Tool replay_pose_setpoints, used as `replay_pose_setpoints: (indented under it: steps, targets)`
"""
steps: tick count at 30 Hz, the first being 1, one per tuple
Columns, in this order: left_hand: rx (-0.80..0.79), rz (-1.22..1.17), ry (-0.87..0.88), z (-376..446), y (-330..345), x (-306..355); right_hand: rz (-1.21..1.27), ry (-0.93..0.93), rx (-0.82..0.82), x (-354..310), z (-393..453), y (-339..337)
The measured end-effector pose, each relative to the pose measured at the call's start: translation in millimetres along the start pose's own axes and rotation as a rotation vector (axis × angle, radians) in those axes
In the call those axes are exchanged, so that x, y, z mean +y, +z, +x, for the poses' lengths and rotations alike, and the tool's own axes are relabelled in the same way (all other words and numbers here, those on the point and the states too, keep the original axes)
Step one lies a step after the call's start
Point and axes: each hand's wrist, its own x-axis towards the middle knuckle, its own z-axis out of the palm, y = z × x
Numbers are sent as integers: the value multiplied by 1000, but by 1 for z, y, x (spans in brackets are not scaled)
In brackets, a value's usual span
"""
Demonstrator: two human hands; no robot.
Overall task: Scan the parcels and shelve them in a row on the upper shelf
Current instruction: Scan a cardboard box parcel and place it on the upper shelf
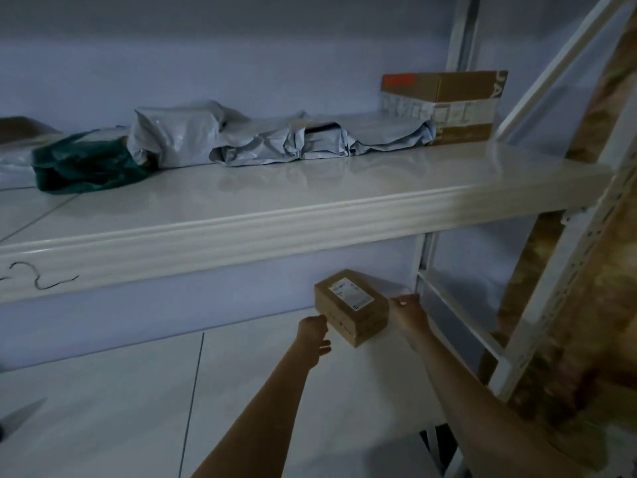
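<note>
A small cardboard box (pixel 351 307) with a white label on its top face sits on the lower shelf (pixel 262 391), near the right end and close to the white upright frame (pixel 537 270); both arms reach in under the upper shelf (pixel 275 215) toward it. The left hand (pixel 313 334) is at the box's left side, fingers curled inward, touching or just beside the near-left edge; whether it actually grips the box cannot be told. The right hand (pixel 408 312) is at the box's right side, fingers bent against the far-right corner; a firm grip cannot be confirmed either.

On the upper shelf, parcels lie in a row along the back wall: a dark green bag (pixel 86 167) at the left; grey plastic mailers (pixel 262 138) crumpled together in the middle; a larger cardboard carton (pixel 448 105) at the right end, upright and touching the last mailer. The scene is dim; label text is unreadable.
</note>
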Motion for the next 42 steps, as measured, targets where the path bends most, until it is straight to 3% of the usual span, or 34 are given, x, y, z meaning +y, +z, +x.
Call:
replay_pose_setpoints:
  steps: [11, 16, 19, 26, 30, 36, 42]
  targets:
    - [-125, -88, -159, 82, 42, 0, -106, 190, -263, 9, 108, 36]
    - [-131, 9, -196, 110, 44, -7, -174, 243, -338, 36, 132, 54]
    - [-74, 102, -207, 115, 35, -9, -89, 297, -363, 38, 123, 57]
    - [-77, 114, -293, 118, 0, -24, 221, 405, -394, 73, 107, 85]
    - [1, 140, -265, 102, -20, -28, 315, 472, -580, 63, 75, 98]
    - [-92, 98, -284, 55, -92, -47, 349, 418, -654, 49, 34, 144]
    - [72, 49, -149, 4, -183, -59, 376, 297, -738, 1, -39, 214]
